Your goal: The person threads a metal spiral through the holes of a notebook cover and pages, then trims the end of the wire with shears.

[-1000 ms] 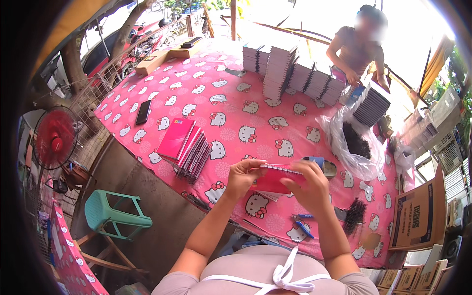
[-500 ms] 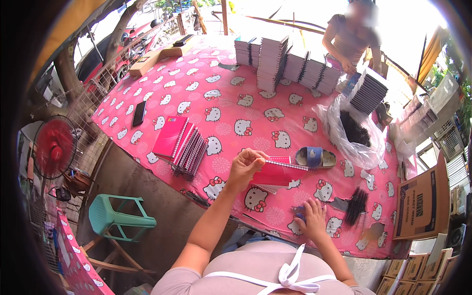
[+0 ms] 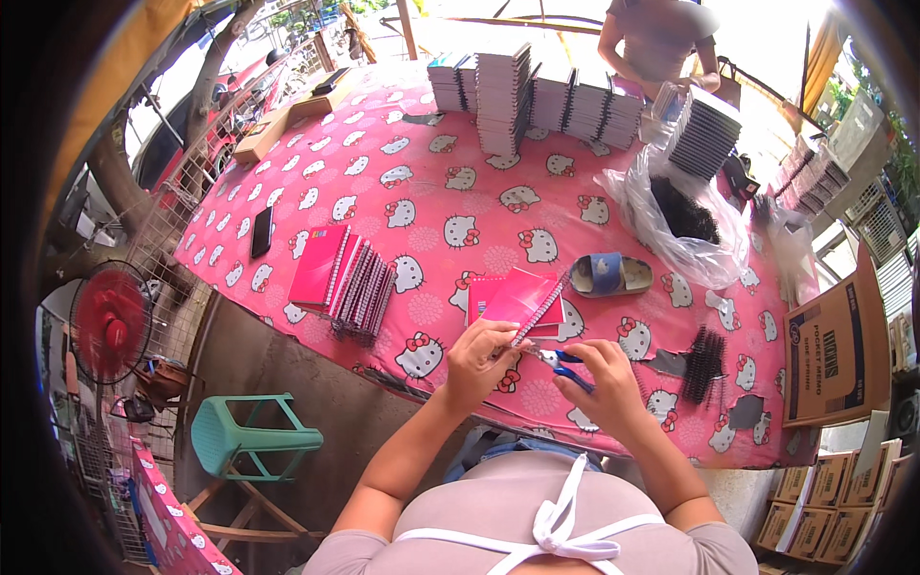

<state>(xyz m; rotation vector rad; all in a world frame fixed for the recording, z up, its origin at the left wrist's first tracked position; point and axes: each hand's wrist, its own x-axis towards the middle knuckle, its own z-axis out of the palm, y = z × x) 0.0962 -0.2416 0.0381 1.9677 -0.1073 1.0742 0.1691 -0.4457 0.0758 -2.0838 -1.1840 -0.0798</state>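
Note:
A pink notebook (image 3: 520, 299) with a spiral binding is held by my left hand (image 3: 476, 361), fingers closed on its near end. My right hand (image 3: 609, 385) grips blue-handled pliers (image 3: 565, 371), whose metal jaws reach the near end of the spiral beside my left fingertips. Whether the jaws touch the wire is too small to tell. Beneath the held notebook, more pink covers or sheets (image 3: 482, 293) lie on the table. A blue slipper (image 3: 608, 275) lies just beyond, to the right. To the left stands a pile of pink spiral notebooks (image 3: 343, 278).
The table has a pink patterned cloth (image 3: 431, 230). Black spiral coils (image 3: 704, 364) lie at right, near a clear plastic bag (image 3: 637, 206) of more. Tall notebook stacks (image 3: 502, 101) stand at the back, where another person (image 3: 661, 43) works. A carton (image 3: 834, 350) borders the right side.
My right hand has lifted off the table with the pliers and come to the notebook. My left hand has turned the notebook so its spiral's near end points toward me.

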